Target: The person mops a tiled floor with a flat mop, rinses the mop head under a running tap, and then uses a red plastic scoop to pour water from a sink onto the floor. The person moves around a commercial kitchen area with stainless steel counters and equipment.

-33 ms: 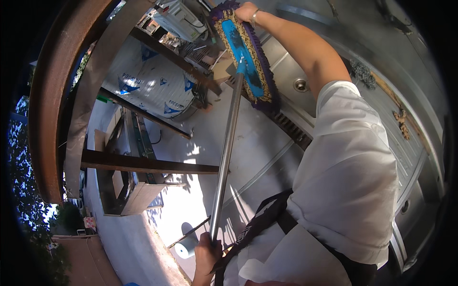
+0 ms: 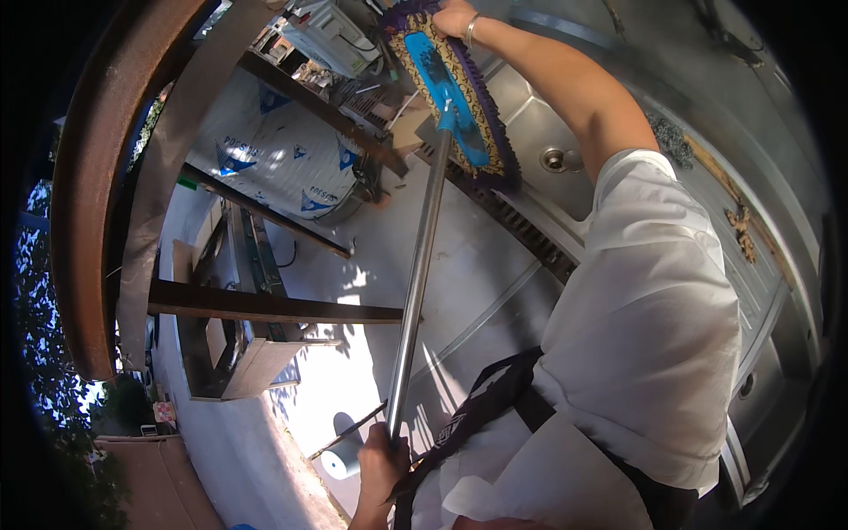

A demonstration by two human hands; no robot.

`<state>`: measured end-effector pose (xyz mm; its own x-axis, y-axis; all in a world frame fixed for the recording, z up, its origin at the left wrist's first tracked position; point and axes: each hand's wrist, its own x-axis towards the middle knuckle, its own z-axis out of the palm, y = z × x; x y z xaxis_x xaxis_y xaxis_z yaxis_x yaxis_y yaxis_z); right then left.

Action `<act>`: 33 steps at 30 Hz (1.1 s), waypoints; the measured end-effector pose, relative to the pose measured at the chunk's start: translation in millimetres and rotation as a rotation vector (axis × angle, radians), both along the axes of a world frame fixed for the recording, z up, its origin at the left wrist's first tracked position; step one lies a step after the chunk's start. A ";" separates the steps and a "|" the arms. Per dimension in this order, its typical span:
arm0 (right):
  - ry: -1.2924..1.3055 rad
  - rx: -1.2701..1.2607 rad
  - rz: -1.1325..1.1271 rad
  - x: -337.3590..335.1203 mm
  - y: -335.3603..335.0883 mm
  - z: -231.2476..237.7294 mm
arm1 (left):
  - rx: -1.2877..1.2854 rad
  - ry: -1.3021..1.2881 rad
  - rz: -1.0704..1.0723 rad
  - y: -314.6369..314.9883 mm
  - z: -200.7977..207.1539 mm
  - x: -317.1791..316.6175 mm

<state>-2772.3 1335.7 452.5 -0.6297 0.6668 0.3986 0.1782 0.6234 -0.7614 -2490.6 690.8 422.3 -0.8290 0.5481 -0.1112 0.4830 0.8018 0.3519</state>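
A flat mop slants up from the bottom middle to the top of the view. Its metal pole (image 2: 415,291) runs to a blue plate (image 2: 437,84) set in a tan, looped pad with a purple fringe (image 2: 495,124). My left hand (image 2: 382,464) is wrapped round the lower end of the pole. At the far end, my right hand (image 2: 455,18) reaches out and grips the pad's upper edge; its fingertips are partly hidden. The mop head is held up beside a steel sink (image 2: 574,190) with a drain.
Rusty steel beams (image 2: 274,303) cross the left side, near a film-wrapped round tank (image 2: 283,155). A slotted floor drain (image 2: 521,225) runs below the sink. On the steel counter lie a scouring pad (image 2: 669,140) and a wooden stick (image 2: 715,172). A white roll (image 2: 340,461) stands near my left hand.
The mop head and my right hand have shifted slightly up and left in the view. Both hands keep their grip.
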 end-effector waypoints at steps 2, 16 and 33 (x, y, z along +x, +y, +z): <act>-0.018 -0.109 0.157 6.3 27.2 11.7 | 0.024 0.129 -0.076 35.5 -12.2 -17.1; -0.673 0.079 -0.143 121.1 99.1 -242.9 | -0.039 -0.039 -0.142 309.7 -179.8 -149.9; 0.130 0.034 -0.536 11.2 158.9 -35.8 | -0.165 -0.249 -0.113 332.4 -185.9 -153.3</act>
